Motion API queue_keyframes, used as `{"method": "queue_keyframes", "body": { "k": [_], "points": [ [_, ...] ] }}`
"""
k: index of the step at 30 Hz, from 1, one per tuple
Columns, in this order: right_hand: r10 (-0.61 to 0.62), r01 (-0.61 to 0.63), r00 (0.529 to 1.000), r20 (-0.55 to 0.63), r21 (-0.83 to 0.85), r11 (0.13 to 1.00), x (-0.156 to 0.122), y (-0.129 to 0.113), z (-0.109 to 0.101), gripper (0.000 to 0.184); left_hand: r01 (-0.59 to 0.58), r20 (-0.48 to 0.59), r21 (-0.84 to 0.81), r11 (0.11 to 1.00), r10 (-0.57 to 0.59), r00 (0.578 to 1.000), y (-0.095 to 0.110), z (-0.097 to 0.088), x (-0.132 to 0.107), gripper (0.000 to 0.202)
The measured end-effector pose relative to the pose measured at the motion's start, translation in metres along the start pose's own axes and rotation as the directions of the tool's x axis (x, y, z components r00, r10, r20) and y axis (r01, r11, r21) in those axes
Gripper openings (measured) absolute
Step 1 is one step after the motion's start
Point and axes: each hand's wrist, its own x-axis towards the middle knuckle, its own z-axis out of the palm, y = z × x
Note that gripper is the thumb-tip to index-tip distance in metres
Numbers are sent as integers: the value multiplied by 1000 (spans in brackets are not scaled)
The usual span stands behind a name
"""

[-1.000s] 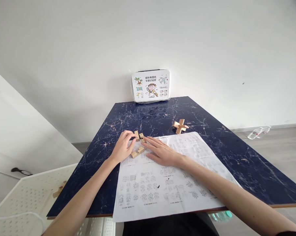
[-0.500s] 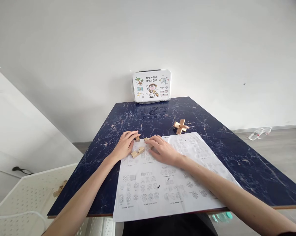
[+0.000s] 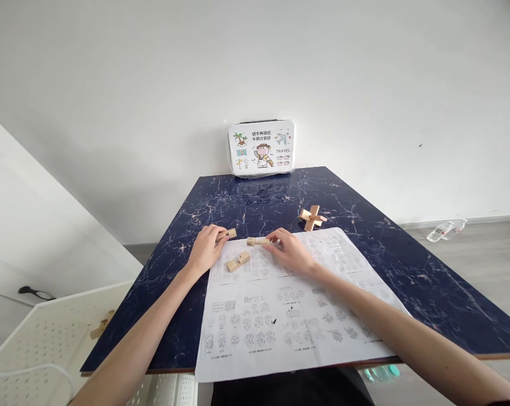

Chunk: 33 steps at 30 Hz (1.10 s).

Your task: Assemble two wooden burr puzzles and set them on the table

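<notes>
My left hand [image 3: 205, 248] pinches one end of a notched wooden puzzle piece [image 3: 228, 233] at the sheet's far left corner. Just to the right, the fingers of my right hand [image 3: 291, 251] close on the right end of another notched wooden piece [image 3: 255, 242]. Between and in front of both hands, a third notched piece [image 3: 238, 262] lies on the printed instruction sheet [image 3: 289, 361]. Beyond the sheet's far edge stands a cross-shaped assembly of interlocked wooden pieces [image 3: 312, 217], touched by neither hand.
A white cartoon-printed case [image 3: 261, 148] leans against the wall at the back of the dark blue marbled table [image 3: 255, 206]. Left of the table is a white perforated surface [image 3: 39, 338] with wooden pieces [image 3: 100, 327] on it. Plastic bottles [image 3: 445, 230] lie on the floor at right.
My left hand has shifted slightly left with its piece, now turned sideways. My right hand has moved right, so more of its piece shows. The third piece stays put.
</notes>
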Motion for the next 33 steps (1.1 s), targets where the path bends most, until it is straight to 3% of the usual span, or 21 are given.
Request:
{"method": "queue_keyframes", "body": {
  "k": [4,9,15,18,28,30,33],
  "points": [
    [40,-78,991,127,308,948,0,-12,-8,31,143,2,-321,936,-150,989,18,-7,1,30],
    [58,-160,975,212,504,849,-3,-27,-14,40,311,244,-736,602,-193,950,39,-12,0,44],
    [97,-200,976,196,624,756,-3,-22,-10,42,387,356,-893,229,-165,920,45,-14,2,32],
    [111,-221,972,208,646,731,-3,-20,-8,40,418,396,-897,146,-156,905,45,-16,1,32],
    [153,-263,963,220,663,701,-4,-22,-7,41,497,473,-814,300,-153,868,48,-19,-1,48],
    [167,-270,962,217,662,699,-4,-20,-7,43,480,453,-777,407,-168,876,49,-17,-1,52],
    [202,-289,957,207,670,684,-3,-20,-7,45,343,309,-600,722,-187,933,47,-13,-3,49]
  ]
}}
